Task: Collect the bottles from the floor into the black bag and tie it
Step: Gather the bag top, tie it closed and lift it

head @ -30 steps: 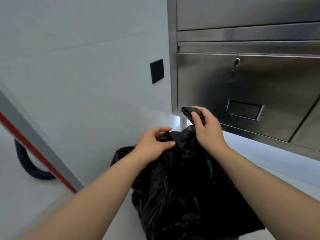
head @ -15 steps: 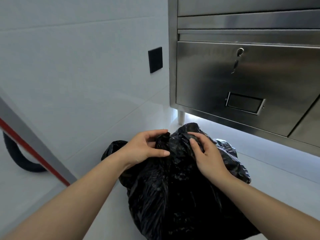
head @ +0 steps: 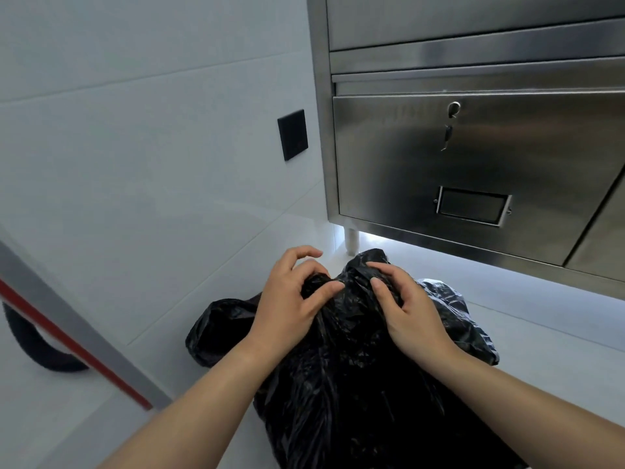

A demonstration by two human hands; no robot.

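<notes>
A full black bag (head: 341,374) of crinkled plastic stands on the white floor in front of me. Its gathered top bunches up between my two hands. My left hand (head: 291,306) pinches the plastic on the left side of the bunch with thumb and fingers. On the right side, my right hand (head: 406,309) presses its fingers into the bunch and grips it. No bottles show; the bag's contents are hidden.
A stainless steel cabinet (head: 473,147) on short legs stands just behind the bag at the right. White tiled wall with a black square plate (head: 293,134) is at the left. A grey and red bar (head: 67,336) and a black hose (head: 33,346) lie at the far left.
My right hand has come down from holding a strip of the bag up high to the bunched top. Both hands now work close together on it. The view has dropped slightly.
</notes>
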